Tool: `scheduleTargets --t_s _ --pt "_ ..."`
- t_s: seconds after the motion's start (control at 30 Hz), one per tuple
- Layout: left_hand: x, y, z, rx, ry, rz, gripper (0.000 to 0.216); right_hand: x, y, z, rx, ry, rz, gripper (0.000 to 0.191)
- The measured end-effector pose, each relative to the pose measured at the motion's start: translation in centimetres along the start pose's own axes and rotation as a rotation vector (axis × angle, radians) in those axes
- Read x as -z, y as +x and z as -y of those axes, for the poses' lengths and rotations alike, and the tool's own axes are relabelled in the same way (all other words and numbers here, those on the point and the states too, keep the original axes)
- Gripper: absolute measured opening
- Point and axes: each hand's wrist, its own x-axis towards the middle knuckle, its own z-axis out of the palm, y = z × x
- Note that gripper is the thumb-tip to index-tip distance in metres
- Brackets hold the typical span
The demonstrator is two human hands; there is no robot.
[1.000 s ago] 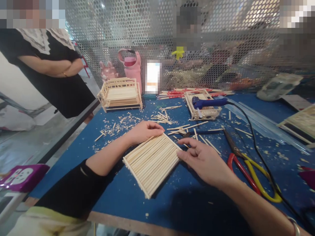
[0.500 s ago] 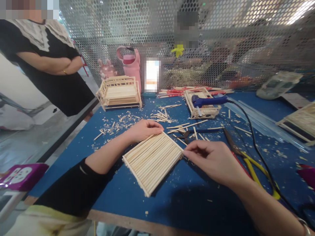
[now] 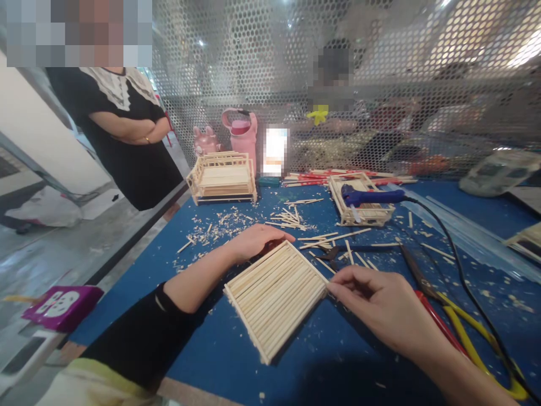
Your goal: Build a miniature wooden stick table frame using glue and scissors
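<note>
A panel of thin wooden sticks (image 3: pixel 276 299), laid side by side with strips along its edges, is tilted a little above the blue table. My left hand (image 3: pixel 256 243) grips its far edge, the fingertips reaching the far corner and partly hidden behind it. At the right corner, my right hand (image 3: pixel 372 301) pinches the panel between thumb and fingers. Loose wooden sticks (image 3: pixel 333 239) lie just beyond both hands. Dark-jawed pliers (image 3: pixel 332 254) rest among them, and a cutting tool with yellow handles (image 3: pixel 469 338) lies beside my right forearm.
A small stick-built bench (image 3: pixel 224 177) stands back left, near a pink bottle (image 3: pixel 245 138). A blue glue gun (image 3: pixel 372 196) rests on another stick frame (image 3: pixel 338 197), its cord running right. Wood scraps litter the blue table (image 3: pixel 169 316). A person with folded arms (image 3: pixel 122 129) stands left.
The view has shifted, so everything sits lower and further right. My left fingers have slipped further behind the panel's far edge. The right hand keeps its pinch on the corner.
</note>
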Motion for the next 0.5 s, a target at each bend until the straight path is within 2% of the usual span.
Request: scheduleTargets --t_s 0.17,0.33,0.5 --pt "-0.5 -0.7 -1.0 0.043 0.095 -0.003 0.026 0.0 0.0 0.0 0.003 -0.008 0.005 0.024" --pt "-0.4 -0.5 -0.9 -0.031 0.211 -0.021 0.028 0.4 -0.1 0.1 0.004 0.028 0.006 0.023" --pt "-0.3 -0.4 -0.9 -0.034 0.261 -0.042 0.029 1.5 0.4 -0.3 -0.055 0.161 -0.119 0.031"
